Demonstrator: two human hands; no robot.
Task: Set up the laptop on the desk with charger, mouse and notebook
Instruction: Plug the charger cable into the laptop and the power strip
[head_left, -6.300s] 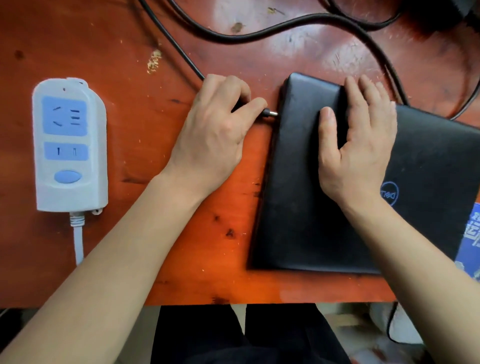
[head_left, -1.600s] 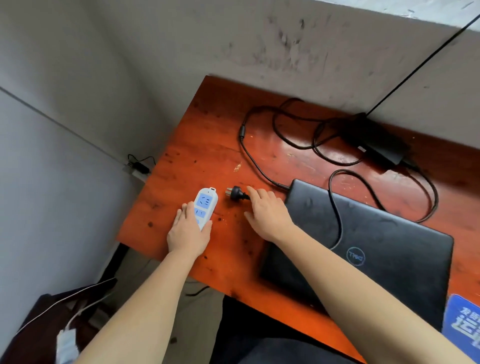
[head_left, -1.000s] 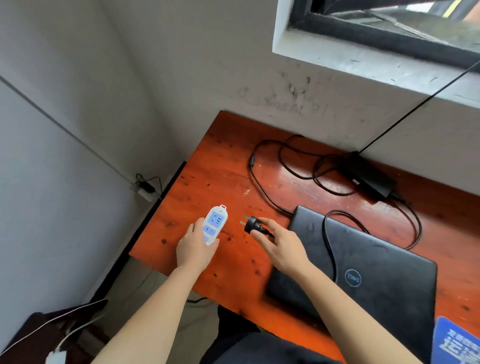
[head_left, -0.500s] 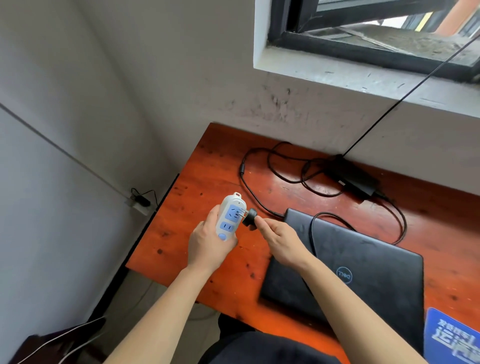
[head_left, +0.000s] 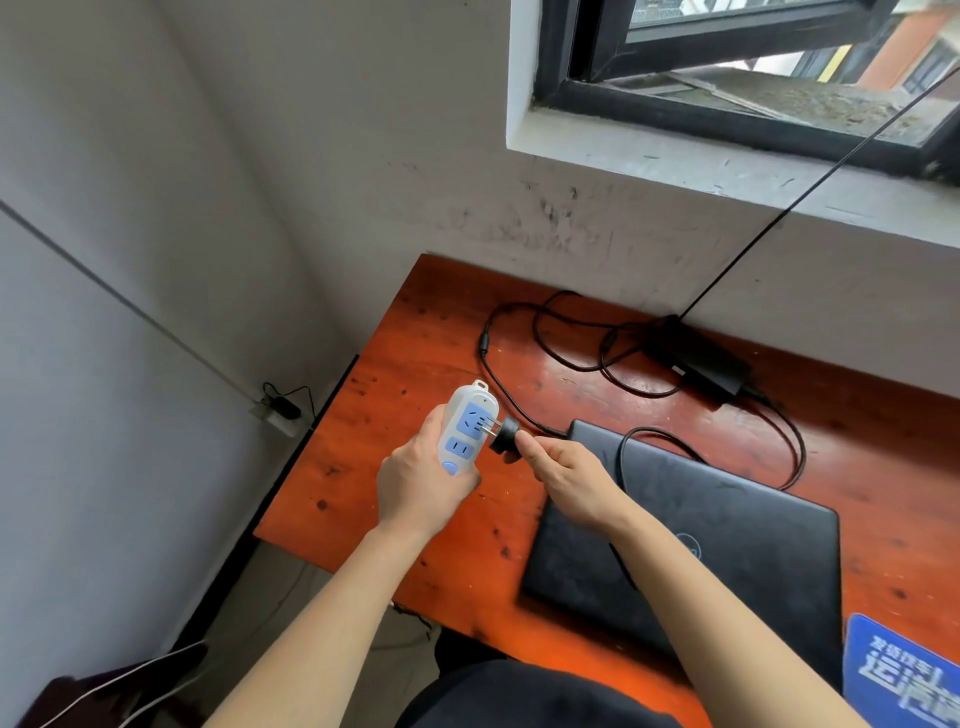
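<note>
My left hand (head_left: 421, 491) holds a white power strip (head_left: 466, 427) with blue sockets, lifted above the left part of the orange desk (head_left: 415, 332). My right hand (head_left: 566, 478) pinches the charger's black plug (head_left: 505, 440); its metal prongs touch the strip's upper socket. The closed black laptop (head_left: 727, 530) lies flat on the desk under my right forearm. A black charger cable (head_left: 519, 405) runs from the laptop's left edge to the power brick (head_left: 701, 364) near the wall.
A blue notebook (head_left: 904, 670) shows at the desk's front right corner. A grey wall and a window sill stand behind the desk. Lower left, a wall socket (head_left: 278, 413) holds a small plug, and white cables lie on the floor.
My left hand has raised the power strip off the desk. My right hand picked up the plug and brought its prongs against the upper socket.
</note>
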